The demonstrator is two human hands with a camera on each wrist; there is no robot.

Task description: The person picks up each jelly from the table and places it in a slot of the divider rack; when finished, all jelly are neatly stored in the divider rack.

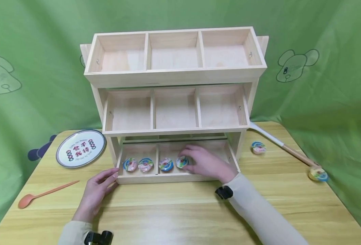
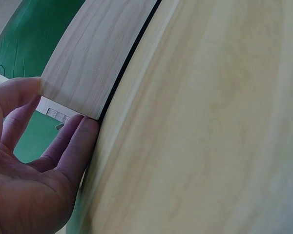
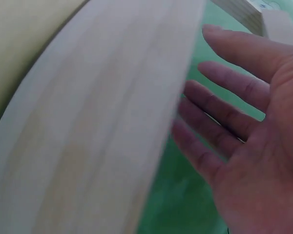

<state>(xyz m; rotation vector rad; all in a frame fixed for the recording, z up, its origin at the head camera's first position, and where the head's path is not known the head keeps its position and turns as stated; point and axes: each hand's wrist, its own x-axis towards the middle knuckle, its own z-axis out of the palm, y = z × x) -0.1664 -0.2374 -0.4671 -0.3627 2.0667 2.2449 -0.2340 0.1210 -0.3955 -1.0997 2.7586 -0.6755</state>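
My right hand [image 1: 205,162] is over the middle of the bottom drawer [image 1: 165,178]. Its fingers and thumb lie spread beside a small round jelly cup [image 1: 182,162] with a printed lid. In the right wrist view nothing shows between that hand's parted fingers [image 3: 219,112]. My left hand [image 1: 99,185] touches the drawer's front left corner, thumb and fingertips set along its end in the left wrist view. Three more jelly cups lie in the drawer: one [image 1: 166,164] in the middle section, and two [image 1: 130,165] [image 1: 145,165] in the left section.
Above stand two more wooden trays [image 1: 175,131] [image 1: 175,77], each with three compartments. On the left are a round plate [image 1: 81,148] and an orange spoon [image 1: 46,194]. On the right lie a long-handled white utensil [image 1: 269,136] and two more jelly cups [image 1: 258,148] [image 1: 318,174].
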